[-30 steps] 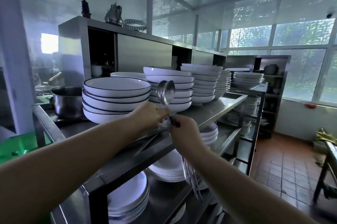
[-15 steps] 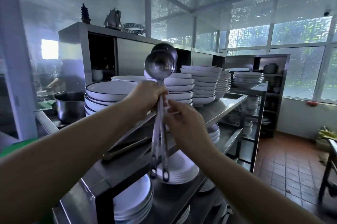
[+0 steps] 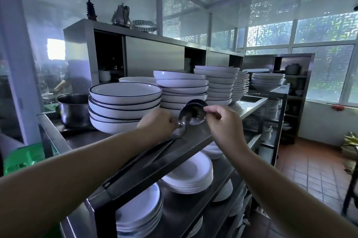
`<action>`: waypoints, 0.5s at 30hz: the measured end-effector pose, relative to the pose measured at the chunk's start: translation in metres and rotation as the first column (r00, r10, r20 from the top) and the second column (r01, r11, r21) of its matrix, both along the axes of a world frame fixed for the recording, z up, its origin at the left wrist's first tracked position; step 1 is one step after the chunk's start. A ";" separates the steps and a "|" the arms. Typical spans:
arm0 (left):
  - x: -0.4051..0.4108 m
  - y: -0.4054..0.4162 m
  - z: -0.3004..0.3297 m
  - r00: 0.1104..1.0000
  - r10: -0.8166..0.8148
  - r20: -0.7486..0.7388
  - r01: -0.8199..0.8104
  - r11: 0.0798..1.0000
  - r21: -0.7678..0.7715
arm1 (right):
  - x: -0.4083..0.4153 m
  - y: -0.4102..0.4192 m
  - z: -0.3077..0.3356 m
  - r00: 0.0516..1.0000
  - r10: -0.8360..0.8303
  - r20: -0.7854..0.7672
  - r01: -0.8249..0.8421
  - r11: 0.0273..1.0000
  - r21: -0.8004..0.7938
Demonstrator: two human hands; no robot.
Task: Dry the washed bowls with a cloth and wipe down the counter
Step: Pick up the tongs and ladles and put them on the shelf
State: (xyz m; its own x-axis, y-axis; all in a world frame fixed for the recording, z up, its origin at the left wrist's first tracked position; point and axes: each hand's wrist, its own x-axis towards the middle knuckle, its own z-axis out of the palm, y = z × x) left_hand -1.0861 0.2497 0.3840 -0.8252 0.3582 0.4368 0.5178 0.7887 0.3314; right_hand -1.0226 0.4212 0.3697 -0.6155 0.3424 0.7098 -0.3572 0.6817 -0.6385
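Head view: I see my left hand curled round the neck of the metal ladles, just below their cups, while my right hand pinches the rim of the upper cup with fingertips and thumb. The ladle handles run down and toward me along the steel desk, lying on or just above it; I cannot tell which. Just behind the ladles stand the washed bowls: a stack of dark-rimmed bowls on the left, a taller stack of white bowls beside it, further stacks beyond. More plates sit on the lower shelf, and a steel pot stands left of the bowls.

As I judge it, the real work has hardly begun: no cloth is in sight in either hand or on the desk, and I cannot tell whether the bowls are dry. Moving the ladles looks like clearing space. Drying and wiping remain.
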 end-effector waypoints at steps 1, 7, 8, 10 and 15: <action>-0.002 0.003 -0.004 1.000 0.007 -0.022 -0.008 0.999 -0.052 | -0.005 0.003 -0.005 1.000 -0.002 0.017 0.002 1.000 0.006; -0.020 0.012 -0.032 0.992 0.120 -0.042 -0.126 0.969 -0.213 | -0.031 0.016 -0.028 0.995 -0.008 0.099 0.005 0.999 0.032; -0.023 0.011 -0.035 0.990 0.134 -0.048 -0.142 0.962 -0.232 | -0.035 0.018 -0.031 0.993 -0.005 0.114 0.001 1.000 0.030; -0.028 0.010 -0.036 0.986 0.147 -0.077 -0.163 0.949 -0.270 | -0.040 0.019 -0.036 0.991 -0.011 0.135 0.005 0.999 0.042; -0.030 0.007 -0.034 0.978 0.145 -0.149 -0.193 0.897 -0.397 | -0.048 0.016 -0.039 0.987 0.022 0.158 -0.031 0.998 0.053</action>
